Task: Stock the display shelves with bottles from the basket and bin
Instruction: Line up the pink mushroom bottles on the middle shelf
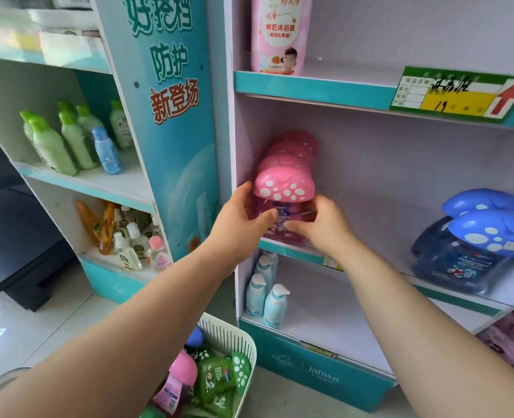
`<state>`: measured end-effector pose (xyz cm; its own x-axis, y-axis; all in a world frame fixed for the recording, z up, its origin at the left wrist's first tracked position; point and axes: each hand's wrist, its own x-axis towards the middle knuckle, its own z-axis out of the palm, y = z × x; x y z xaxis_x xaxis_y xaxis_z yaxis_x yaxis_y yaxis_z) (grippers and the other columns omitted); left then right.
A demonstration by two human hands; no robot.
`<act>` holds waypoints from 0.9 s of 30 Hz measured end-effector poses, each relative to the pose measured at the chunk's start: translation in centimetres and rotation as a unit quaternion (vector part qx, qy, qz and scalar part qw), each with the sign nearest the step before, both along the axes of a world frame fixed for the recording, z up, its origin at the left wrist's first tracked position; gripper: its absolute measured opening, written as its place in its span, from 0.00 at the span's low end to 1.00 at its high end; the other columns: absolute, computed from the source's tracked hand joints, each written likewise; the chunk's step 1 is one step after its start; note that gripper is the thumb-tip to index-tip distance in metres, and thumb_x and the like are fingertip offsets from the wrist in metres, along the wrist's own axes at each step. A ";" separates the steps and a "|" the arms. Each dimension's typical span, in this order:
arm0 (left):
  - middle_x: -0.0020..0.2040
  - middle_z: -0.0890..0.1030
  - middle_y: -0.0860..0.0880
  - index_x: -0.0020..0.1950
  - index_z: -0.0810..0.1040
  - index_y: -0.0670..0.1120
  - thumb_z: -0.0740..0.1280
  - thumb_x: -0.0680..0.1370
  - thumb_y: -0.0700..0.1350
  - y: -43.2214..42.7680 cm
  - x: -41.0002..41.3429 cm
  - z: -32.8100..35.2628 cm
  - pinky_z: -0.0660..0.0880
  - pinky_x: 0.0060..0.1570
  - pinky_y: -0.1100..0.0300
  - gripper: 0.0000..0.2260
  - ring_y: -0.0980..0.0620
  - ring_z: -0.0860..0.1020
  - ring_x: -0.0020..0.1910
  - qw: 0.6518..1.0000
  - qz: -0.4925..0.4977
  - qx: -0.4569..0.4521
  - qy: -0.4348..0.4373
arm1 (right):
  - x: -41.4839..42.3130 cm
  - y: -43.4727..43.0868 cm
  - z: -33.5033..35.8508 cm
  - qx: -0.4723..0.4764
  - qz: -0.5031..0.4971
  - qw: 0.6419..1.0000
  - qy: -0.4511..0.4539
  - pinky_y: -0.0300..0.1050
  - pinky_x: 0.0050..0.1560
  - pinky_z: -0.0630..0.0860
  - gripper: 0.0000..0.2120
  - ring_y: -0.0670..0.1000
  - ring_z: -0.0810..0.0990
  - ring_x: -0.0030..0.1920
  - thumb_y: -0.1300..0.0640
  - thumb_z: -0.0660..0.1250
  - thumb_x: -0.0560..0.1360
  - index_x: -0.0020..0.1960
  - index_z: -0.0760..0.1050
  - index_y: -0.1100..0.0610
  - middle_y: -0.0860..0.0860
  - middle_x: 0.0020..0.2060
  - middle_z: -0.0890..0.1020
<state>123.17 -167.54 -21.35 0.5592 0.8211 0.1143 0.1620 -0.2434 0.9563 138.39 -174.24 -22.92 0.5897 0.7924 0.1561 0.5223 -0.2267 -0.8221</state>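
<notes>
Both hands on one bottle. Left hand [243, 215] wraps its left side with the thumb across the front label; right hand [316, 224] grips the right side, fingers curled onto the front. Neither hand is free.

Item: translucent pink plastic bottle with a pink white-spotted mushroom-shaped cap [283, 187]. It is upright at the front left end of the middle shelf [292, 251] of the right-hand white display unit, just beside the unit's left wall. The base is hidden behind the hands, so can't tell if it's resting on the shelf.

Directly behind it: row of matching pink mushroom caps [295, 146], running to the back.

Same shelf, far right, well apart from the pink row: dark blue bottles with blue white-spotted mushroom caps [473, 251], two deep.

Shelf above: tall pink-and-white body-wash bottle [280, 34] at the left, green-and-yellow price tag with a red arrow [458, 95] on the teal lip.

Shelf below: pale blue pump bottles [268, 300], bunched at the left.

Floor, under the left forearm: white slotted plastic basket [234, 339] holding green, pink and blue mushroom-cap bottles, lying jumbled.

Left-hand unit: green-capped pale green bottles [62, 140] with one small blue bottle [108, 152] beside them; the shelf under that has orange bottles [99, 224] and small clear ones.
</notes>
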 end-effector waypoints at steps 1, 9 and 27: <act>0.63 0.76 0.51 0.74 0.61 0.48 0.70 0.75 0.46 0.0 0.0 -0.2 0.70 0.66 0.51 0.31 0.52 0.75 0.61 1.000 0.001 0.004 0.010 | -0.2 0.5 -0.4 -0.015 -0.010 1.000 -0.007 0.49 0.55 0.77 0.22 0.53 0.81 0.51 0.58 0.78 0.65 0.56 0.76 0.53 0.51 0.50 0.83; 0.61 0.78 0.54 0.72 0.60 0.52 0.66 0.68 0.53 -0.3 0.8 -0.7 0.73 0.62 0.50 0.34 0.52 0.77 0.59 0.999 -0.001 0.023 0.036 | -1.1 1.3 -0.5 -0.017 -0.002 1.000 -0.023 0.44 0.52 0.76 0.21 0.53 0.81 0.52 0.54 0.77 0.66 0.57 0.78 0.54 0.51 0.51 0.84; 0.66 0.73 0.54 0.76 0.52 0.53 0.68 0.74 0.42 -0.3 0.6 -1.3 0.69 0.65 0.56 0.36 0.53 0.73 0.63 0.998 -0.014 0.050 0.035 | -0.6 2.2 -1.0 -0.117 0.001 0.988 -0.105 0.48 0.50 0.78 0.43 0.54 0.79 0.54 0.30 0.64 0.51 0.61 0.73 0.50 0.52 0.53 0.81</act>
<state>123.80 -167.86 -22.64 0.5916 0.7911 0.1551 0.2184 -0.3425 0.9138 137.82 -172.03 -23.91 0.5615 0.8229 0.0874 0.6764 -0.3955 -0.6214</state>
